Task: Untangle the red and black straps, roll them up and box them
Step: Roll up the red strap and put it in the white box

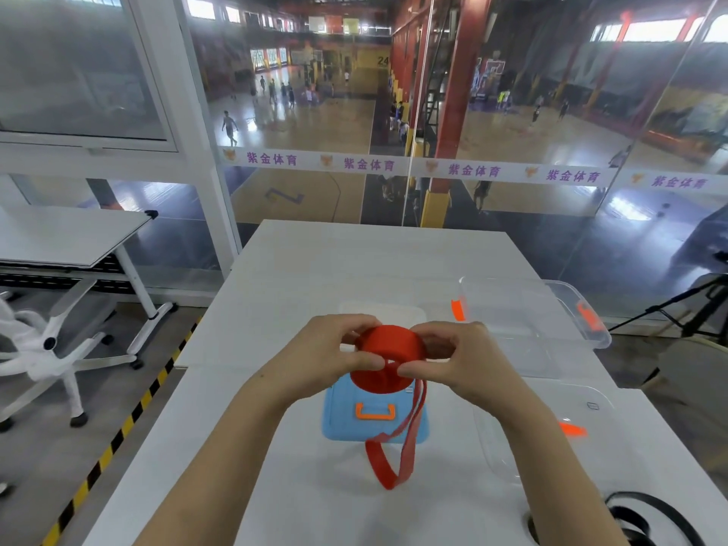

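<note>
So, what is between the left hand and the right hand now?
The red strap roll: in the head view, the left hand and right hand both pinch it, and its loose end hangs down over the blue lid.

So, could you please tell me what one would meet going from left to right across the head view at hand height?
White swivel chair, left hand, red rolled strap, right hand, clear plastic box with orange latches, black tripod.

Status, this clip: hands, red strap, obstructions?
Left hand and right hand both pinch red strap roll. Tail hangs unrolled over blue lid. Black strap loose near right. Clear box open, path unobstructed.
</note>
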